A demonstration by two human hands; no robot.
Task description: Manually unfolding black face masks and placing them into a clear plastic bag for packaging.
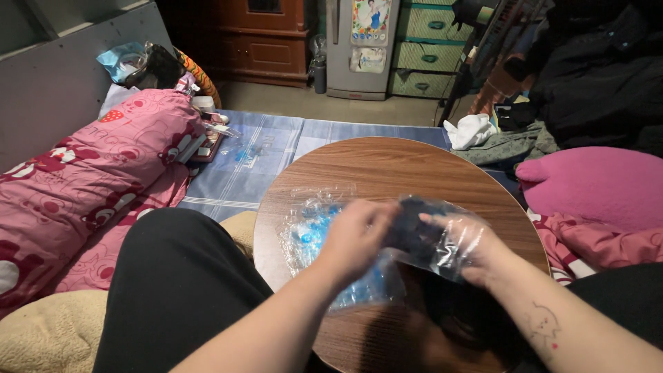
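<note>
- The left hand [356, 235] is curled, fingers pinching the near edge of a clear bag [431, 238] that has something dark inside it.
- The right hand [476, 252] is closed on the same bag from the other side; part of the film drapes over its fingers, so the bag lies between the two hands and partly over the right one.
- The bag is held just above the round wooden table [387, 166], near its middle, and is blurred; what the dark thing inside is cannot be told.
- Under and left of the left hand a pile of clear bags [311, 231] with blue contents lies flat on the table, reaching back toward the person beneath the left forearm.
- The person's left knee [179, 276], in black cloth, sits just left of the table.
- Further left lies a pink blanket [90, 179] with a red pattern.
- A blue checked mat [276, 145] covers the floor beyond the table.
- A pink cushion [594, 183] lies to the right, well apart from the hands.
</note>
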